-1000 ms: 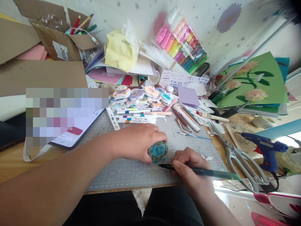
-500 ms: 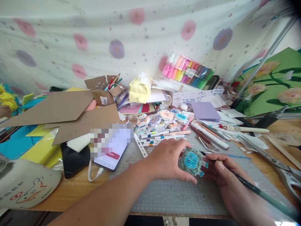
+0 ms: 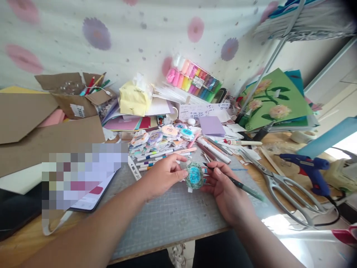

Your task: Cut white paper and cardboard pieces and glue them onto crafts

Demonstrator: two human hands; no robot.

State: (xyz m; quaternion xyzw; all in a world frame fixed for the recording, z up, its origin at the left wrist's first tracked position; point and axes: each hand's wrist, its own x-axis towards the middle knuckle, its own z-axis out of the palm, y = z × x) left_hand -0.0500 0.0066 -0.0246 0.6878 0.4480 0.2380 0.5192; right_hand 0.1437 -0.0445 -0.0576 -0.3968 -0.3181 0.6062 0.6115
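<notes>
My left hand (image 3: pixel 163 175) pinches the left edge of a small roundish craft piece (image 3: pixel 194 176), with a bright blue centre, a mottled grey-green rim and little tabs sticking out. In my right hand (image 3: pixel 230 191) a dark green pen (image 3: pixel 244 187) lies between thumb and forefinger, its tip near the piece's upper right edge. The other fingers of that hand reach under the right side of the piece; whether they grip it I cannot tell. Behind my hands is a heap of similar pastel pieces (image 3: pixel 169 130), with several markers (image 3: pixel 156 153) lying in front of it.
A grey cutting mat (image 3: pixel 167 219) lies beneath my hands. Large scissors (image 3: pixel 281 182) and a blue glue gun (image 3: pixel 309 167) are on the right. A phone (image 3: pixel 97 193) with a white cable lies left, near cardboard sheets (image 3: pixel 69 137). A clay pack (image 3: pixel 195 80) leans at the back.
The view has swung right, bringing the glue gun into sight. My left fingers have closed in from a wide span to a pinch on the piece's edge. The pen stays in my right hand.
</notes>
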